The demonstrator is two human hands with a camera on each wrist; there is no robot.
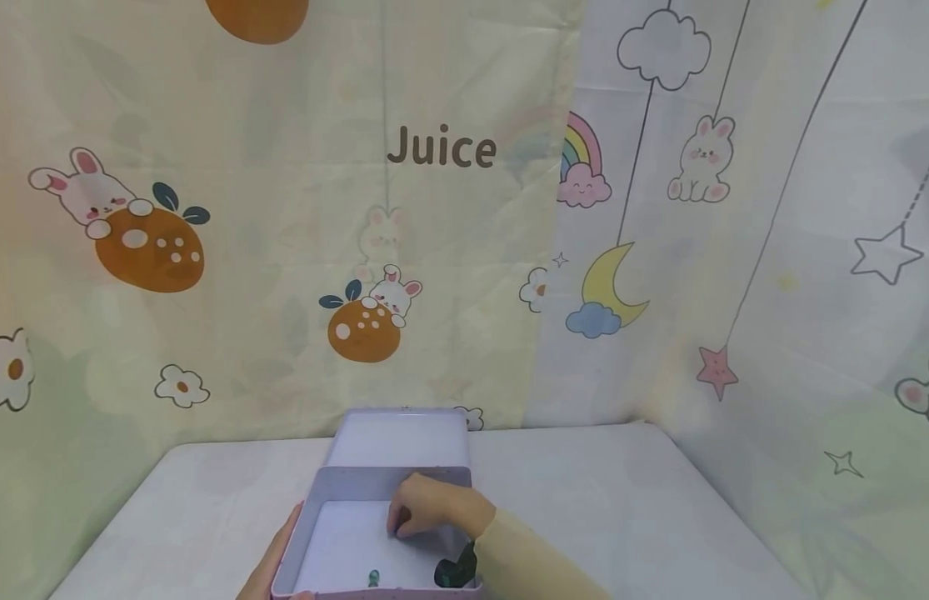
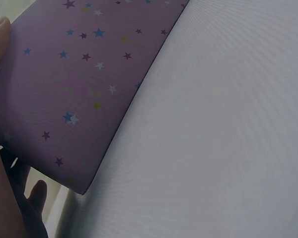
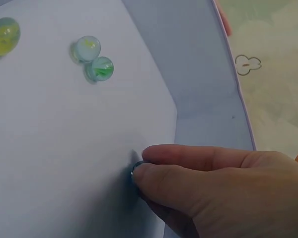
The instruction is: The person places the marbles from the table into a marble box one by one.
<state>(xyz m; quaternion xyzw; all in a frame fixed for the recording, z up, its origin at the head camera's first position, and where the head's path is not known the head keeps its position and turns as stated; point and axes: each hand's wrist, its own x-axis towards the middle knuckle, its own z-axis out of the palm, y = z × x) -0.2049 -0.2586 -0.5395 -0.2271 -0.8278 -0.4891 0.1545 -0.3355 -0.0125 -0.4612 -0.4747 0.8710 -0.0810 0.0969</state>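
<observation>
Three loose glass marbles lie on the pale floor of an open lilac tin box (image 1: pixel 374 487) with a star-printed outer wall, set on a white bench (image 1: pixel 621 508) before a cartoon-printed curtain (image 1: pixel 209 208): one yellow marble (image 3: pixel 4 34), one pale blue-and-yellow marble (image 3: pixel 87 48), and one green-swirled marble (image 3: pixel 100 68) touching the blue one. Right hand (image 1: pixel 434 507) reaches inside the box near its far corner, fingertips (image 3: pixel 144 173) pinched on a fourth small glass marble (image 3: pixel 137 165), mostly hidden, at the box floor. Left hand (image 1: pixel 272 554) rests against the box's outer left wall, its fingers straight along the starred side, thumb tip (image 2: pixel 0 29) at the rim. Box lid (image 1: pixel 397 437) stands open behind, leaning toward the curtain.
</observation>
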